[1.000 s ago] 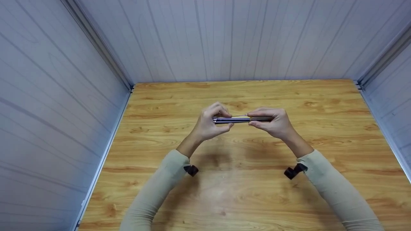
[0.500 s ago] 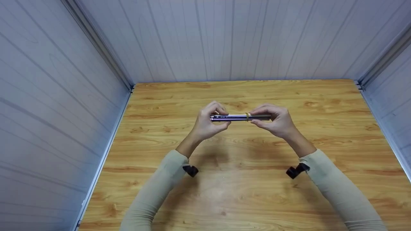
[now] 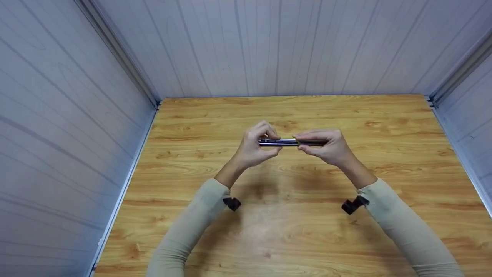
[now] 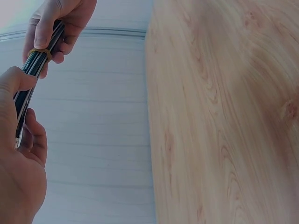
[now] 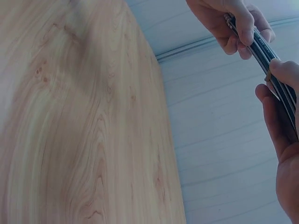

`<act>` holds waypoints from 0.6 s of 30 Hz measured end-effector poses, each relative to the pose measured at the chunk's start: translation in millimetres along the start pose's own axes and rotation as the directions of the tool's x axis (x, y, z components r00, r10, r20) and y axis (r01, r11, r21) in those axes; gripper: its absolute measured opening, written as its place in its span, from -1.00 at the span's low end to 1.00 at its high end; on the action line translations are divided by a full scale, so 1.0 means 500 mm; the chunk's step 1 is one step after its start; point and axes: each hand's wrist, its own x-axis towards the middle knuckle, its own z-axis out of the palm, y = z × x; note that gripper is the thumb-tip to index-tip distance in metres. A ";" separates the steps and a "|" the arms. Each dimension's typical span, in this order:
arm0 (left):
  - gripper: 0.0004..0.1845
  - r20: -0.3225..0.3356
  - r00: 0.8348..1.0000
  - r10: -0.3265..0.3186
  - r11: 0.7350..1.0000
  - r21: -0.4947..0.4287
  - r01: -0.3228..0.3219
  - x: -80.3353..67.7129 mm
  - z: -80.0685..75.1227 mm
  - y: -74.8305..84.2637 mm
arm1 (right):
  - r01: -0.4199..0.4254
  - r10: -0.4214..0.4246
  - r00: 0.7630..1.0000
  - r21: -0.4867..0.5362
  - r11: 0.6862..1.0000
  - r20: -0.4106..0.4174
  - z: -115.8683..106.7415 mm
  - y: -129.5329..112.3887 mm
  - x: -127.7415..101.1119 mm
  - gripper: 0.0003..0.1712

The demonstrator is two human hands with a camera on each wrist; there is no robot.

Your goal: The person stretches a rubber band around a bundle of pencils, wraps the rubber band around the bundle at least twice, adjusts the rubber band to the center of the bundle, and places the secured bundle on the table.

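A slim bundle of dark, striped pencils (image 3: 286,142) is held level above the table between both hands. My left hand (image 3: 257,144) pinches its left end between thumb and fingers. My right hand (image 3: 324,144) grips the other end the same way, covering much of it. A yellowish rubber band (image 4: 42,52) goes round the bundle, right at the right hand's fingertips. In the right wrist view, several pencil ends (image 5: 230,19) stick out past the left hand, and the band shows beside the right thumb.
The wood-grain table (image 3: 265,231) lies below the hands. Pale panel walls (image 3: 253,46) stand at its back and both sides. A black wrist camera (image 3: 232,204) hangs by the left cuff, another wrist camera (image 3: 349,207) by the right.
A strand that stood off the pencils a second ago has gone; the band lies close round the bundle. Since half a second ago, the left hand moved slightly right and the right fingertips closed over the band.
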 end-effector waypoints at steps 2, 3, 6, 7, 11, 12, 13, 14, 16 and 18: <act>-0.83 0.011 1.000 -0.001 1.000 0.007 0.001 -0.002 0.000 -0.002 | -0.002 0.002 1.000 0.014 1.000 0.014 0.001 0.002 -0.001 -0.61; -0.82 0.016 1.000 0.001 1.000 0.010 -0.001 -0.004 0.000 -0.003 | -0.002 0.002 1.000 0.016 1.000 0.018 0.001 0.004 -0.002 -0.61; -0.81 0.015 1.000 0.000 1.000 0.005 0.000 -0.008 -0.001 -0.004 | -0.015 0.015 0.999 0.007 1.000 0.029 -0.002 0.006 -0.004 -0.62; -0.81 0.012 1.000 -0.003 1.000 0.001 0.003 -0.010 -0.002 -0.004 | -0.022 0.022 0.999 -0.002 1.000 0.029 -0.004 0.005 -0.004 -0.63; -0.79 0.000 1.000 -0.029 0.999 -0.024 0.029 -0.014 -0.006 0.001 | -0.059 0.061 0.998 -0.068 0.996 0.030 -0.015 -0.004 -0.004 -0.71; -0.78 0.001 0.999 -0.037 0.999 -0.030 0.037 -0.014 -0.007 0.002 | -0.062 0.064 0.997 -0.084 0.995 0.032 -0.018 -0.007 -0.003 -0.72; -0.78 0.003 0.999 -0.045 0.998 -0.034 0.045 -0.013 -0.007 0.003 | -0.059 0.063 0.997 -0.097 0.993 0.036 -0.019 -0.009 -0.002 -0.72; -0.77 0.005 0.999 -0.052 0.998 -0.037 0.052 -0.013 -0.008 0.005 | -0.055 0.060 0.997 -0.109 0.993 0.043 -0.021 -0.012 -0.001 -0.72; -0.77 0.011 0.998 -0.060 0.998 -0.035 0.061 -0.012 -0.008 0.011 | -0.038 0.046 0.997 -0.130 0.991 0.063 -0.021 -0.016 0.004 -0.68; -0.77 0.018 0.998 -0.063 0.997 -0.032 0.064 -0.011 -0.007 0.015 | -0.006 0.018 0.997 -0.157 0.988 0.079 -0.019 -0.017 0.009 -0.62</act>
